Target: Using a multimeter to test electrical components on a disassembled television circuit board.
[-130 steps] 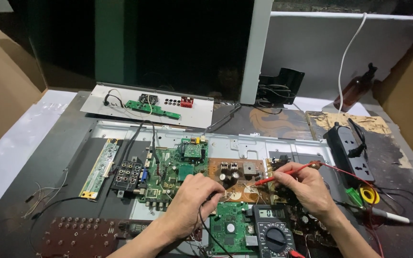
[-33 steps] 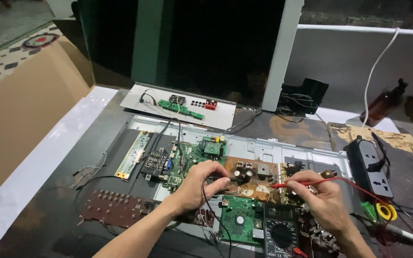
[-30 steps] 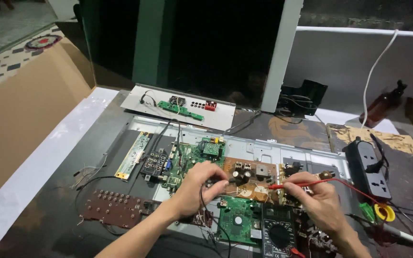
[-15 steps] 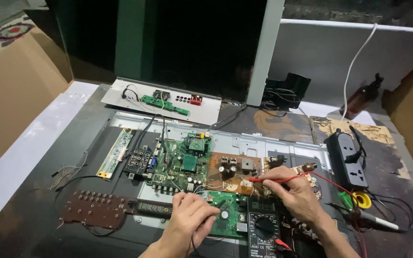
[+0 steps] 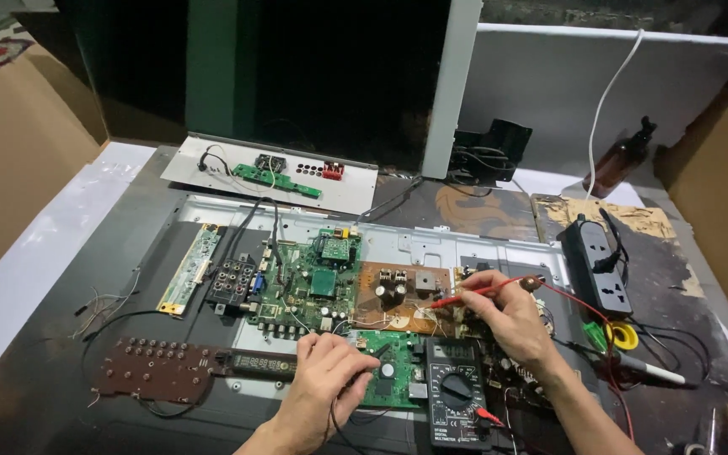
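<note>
My left hand holds a black test probe, its tip on a small green circuit board near the front. My right hand pinches a red test probe whose tip touches the brown power board. A black multimeter lies between my hands, with red and black leads running from it. The larger green main board sits to the left of the brown board, all on a grey metal chassis.
A brown button board lies at the front left. A white panel with a narrow green board rests at the back. A black power strip, a yellow tape roll and a brown bottle are on the right. Cardboard stands on both sides.
My left hand has moved down from the middle boards to the small green board at the front. My right hand stays on the red probe. The view has shifted.
</note>
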